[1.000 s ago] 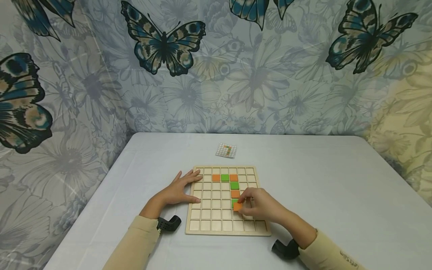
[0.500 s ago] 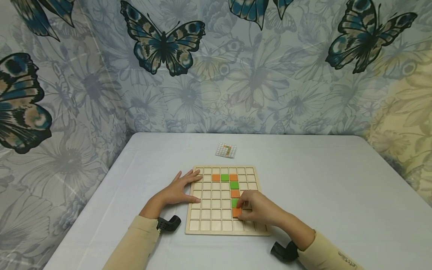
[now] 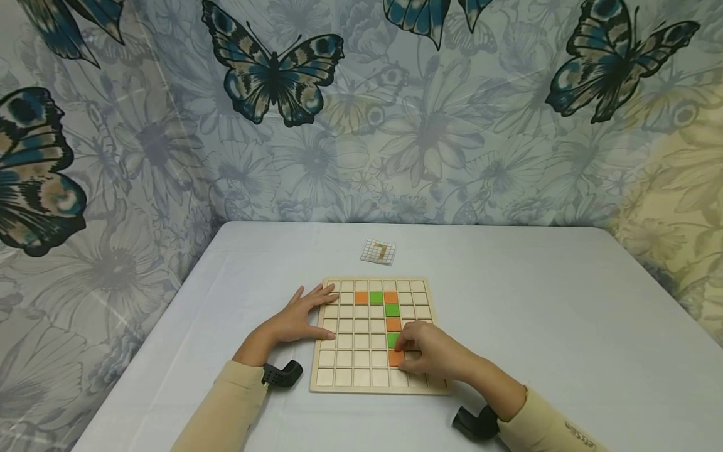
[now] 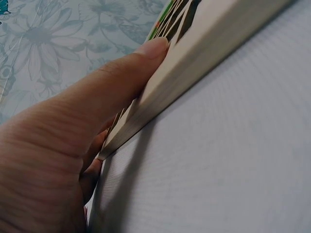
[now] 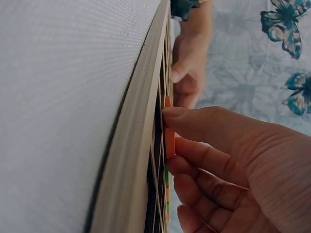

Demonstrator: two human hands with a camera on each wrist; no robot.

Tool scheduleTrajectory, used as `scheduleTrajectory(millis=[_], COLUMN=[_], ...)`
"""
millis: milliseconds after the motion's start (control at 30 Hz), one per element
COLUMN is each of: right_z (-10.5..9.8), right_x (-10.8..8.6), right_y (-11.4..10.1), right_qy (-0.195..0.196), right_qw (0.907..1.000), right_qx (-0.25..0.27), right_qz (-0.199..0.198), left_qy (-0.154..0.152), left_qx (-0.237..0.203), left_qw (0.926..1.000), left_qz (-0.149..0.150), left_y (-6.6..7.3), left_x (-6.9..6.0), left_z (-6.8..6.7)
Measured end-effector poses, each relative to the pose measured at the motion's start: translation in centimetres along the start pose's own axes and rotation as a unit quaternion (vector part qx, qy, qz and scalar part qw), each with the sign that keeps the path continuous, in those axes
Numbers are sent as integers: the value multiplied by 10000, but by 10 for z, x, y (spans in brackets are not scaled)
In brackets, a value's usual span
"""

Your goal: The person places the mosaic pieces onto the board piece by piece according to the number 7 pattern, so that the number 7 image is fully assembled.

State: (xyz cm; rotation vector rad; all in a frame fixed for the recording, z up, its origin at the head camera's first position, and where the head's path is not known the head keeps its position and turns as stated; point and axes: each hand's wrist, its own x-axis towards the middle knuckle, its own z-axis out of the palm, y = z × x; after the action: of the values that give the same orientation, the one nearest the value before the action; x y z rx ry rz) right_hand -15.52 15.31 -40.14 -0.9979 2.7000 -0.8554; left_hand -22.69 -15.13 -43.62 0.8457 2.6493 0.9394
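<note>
A square wooden grid board (image 3: 361,359) lies on the white table. My left hand (image 3: 294,323) rests on its left edge, thumb and fingers spread; the thumb (image 4: 131,70) presses the rim in the left wrist view. With thumb and fingertips, my right hand (image 3: 437,351) pinches an orange tile (image 3: 395,358) at a cell in the second row from the front. In the right wrist view that orange tile (image 5: 169,141) stands slightly proud of the grid. Behind it, green (image 3: 392,340) and orange tiles alternate up the column, then turn left along the second row from the back.
Beyond the board lies a small card (image 3: 378,252) printed with a grid and a coloured pattern. White cloth covers the table (image 3: 508,282). Butterfly-patterned fabric (image 3: 429,157) hangs behind and to the sides. Black wrist devices (image 3: 477,424) sit at both cuffs.
My right hand has brought the orange tile a little toward the front and down into the cell before the nearest green tile. The left hand has stayed in place.
</note>
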Motion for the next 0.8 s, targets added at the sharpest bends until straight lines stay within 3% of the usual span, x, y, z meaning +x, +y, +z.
scheduleTrajectory(millis=[267, 800], right_z=[2, -7], right_x=[0, -1], right_y=[0, 1], right_qy=[-85, 143], right_qw=[9999, 9997], right_qx=[-9, -222], right_qz=[93, -1], left_qy=[10, 74], left_qx=[-92, -46], left_qw=[10000, 10000], left_qz=[-20, -26], left_y=[-1, 2], left_x=[-1, -2], left_z=[1, 4])
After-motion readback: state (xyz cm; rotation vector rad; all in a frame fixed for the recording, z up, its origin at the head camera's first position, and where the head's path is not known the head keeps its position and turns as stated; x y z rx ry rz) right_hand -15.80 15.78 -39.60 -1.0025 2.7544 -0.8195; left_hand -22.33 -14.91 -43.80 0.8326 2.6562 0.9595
